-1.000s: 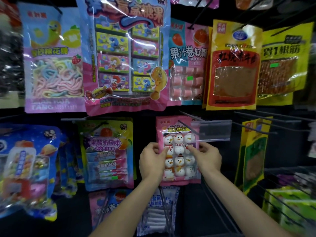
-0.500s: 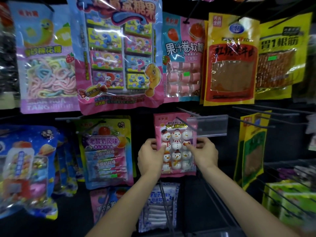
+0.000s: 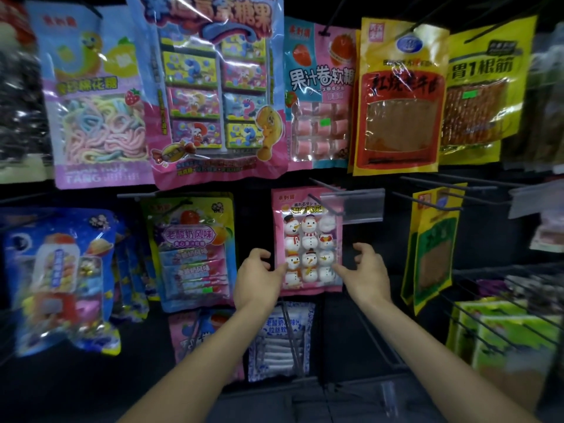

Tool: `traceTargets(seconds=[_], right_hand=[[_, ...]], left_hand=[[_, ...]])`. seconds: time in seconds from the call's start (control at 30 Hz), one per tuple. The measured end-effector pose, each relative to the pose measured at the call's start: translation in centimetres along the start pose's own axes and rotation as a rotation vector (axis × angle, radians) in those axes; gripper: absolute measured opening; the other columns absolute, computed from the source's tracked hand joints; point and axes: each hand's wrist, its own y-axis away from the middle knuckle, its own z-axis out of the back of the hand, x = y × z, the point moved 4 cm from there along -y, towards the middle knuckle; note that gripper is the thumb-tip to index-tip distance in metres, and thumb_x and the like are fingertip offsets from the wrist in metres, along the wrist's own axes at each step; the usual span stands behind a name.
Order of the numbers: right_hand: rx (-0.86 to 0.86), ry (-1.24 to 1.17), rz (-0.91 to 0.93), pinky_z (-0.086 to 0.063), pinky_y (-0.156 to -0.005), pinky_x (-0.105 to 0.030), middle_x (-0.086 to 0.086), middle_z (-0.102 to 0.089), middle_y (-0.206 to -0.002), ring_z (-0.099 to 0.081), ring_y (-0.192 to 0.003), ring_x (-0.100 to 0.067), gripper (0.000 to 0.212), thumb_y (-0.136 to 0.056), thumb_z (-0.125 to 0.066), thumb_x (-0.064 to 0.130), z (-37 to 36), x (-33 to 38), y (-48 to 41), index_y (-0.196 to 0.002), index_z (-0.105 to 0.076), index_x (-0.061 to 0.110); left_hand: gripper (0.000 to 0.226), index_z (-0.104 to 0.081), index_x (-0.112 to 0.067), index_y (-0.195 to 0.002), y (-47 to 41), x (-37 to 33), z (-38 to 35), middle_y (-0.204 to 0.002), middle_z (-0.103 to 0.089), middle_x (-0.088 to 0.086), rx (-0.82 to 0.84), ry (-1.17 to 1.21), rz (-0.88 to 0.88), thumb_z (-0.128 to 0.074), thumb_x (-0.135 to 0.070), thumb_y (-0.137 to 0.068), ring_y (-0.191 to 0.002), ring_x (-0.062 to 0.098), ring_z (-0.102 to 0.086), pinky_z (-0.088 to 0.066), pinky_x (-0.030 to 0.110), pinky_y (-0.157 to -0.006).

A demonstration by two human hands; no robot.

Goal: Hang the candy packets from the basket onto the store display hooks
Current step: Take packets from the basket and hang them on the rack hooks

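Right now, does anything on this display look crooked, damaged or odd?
Nothing stands out. The snowman packet hangs straight on its hook; the left hand and right hand are open beside its lower edges. Neighbouring packets look intact.

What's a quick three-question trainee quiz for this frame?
1. True or false: the snowman packet hangs on a display hook.
2. Where is the clear price-tag holder relative to the packet? A) upper right B) lower left C) directly below
3. Short answer: at which edges of the packet are the left hand and right hand?

Key: 1 true. 2 A. 3 left hand at the lower left edge, right hand at the lower right edge.
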Motion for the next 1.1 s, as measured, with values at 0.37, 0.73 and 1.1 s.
traceTargets(seconds=[0.37, 0.73, 1.1], right_hand=[[0.313, 0.261, 0.324, -0.044, -0.113, -0.037, 0.004, -0.032, -0.158, -0.041, -0.144, -0.02, 0.091, -0.088, -0.078, 0.048, 5.4, 0.2, 12.8, -0.161, -0.026, 0.034], [0.838, 0.497, 0.323, -0.013, -0.128, -0.041, 0.008, 0.013, -0.173, 0.007, -0.161, -0.019, 0.112, -0.085, -0.069, 0.073, 3.8, -6.7, 30.7, -0.165, 0.003, 0.042], [1.164, 0.763, -0.077, -0.043, -0.114, -0.041, -0.017, -0.032, -0.153, -0.044, -0.14, -0.041, 0.1, -0.086, -0.073, 0.053, -2.7, -18.6, 39.5, -0.165, -0.017, 0.026]], left_hand=[[0.057, -0.044, -0.031, -0.155, 12.7, 0.5, 7.1, -0.155, -0.042, -0.01, 0.235, -0.485, -0.5, -0.052, -0.054, -0.104, -0.14, 0.013, -0.045, -0.045, 0.036, -0.111], [0.081, -0.026, -0.036, -0.164, 27.7, 11.1, 10.2, -0.174, -0.011, 0.007, 0.567, -0.819, -0.636, -0.04, -0.075, -0.094, -0.162, 0.029, -0.005, -0.014, 0.053, -0.129], [0.079, -0.063, -0.019, -0.142, 35.7, 25.9, 10.6, -0.145, -0.057, 0.022, 0.792, -1.119, -0.531, -0.07, -0.067, -0.08, -0.137, 0.043, -0.051, -0.043, 0.068, -0.108]])
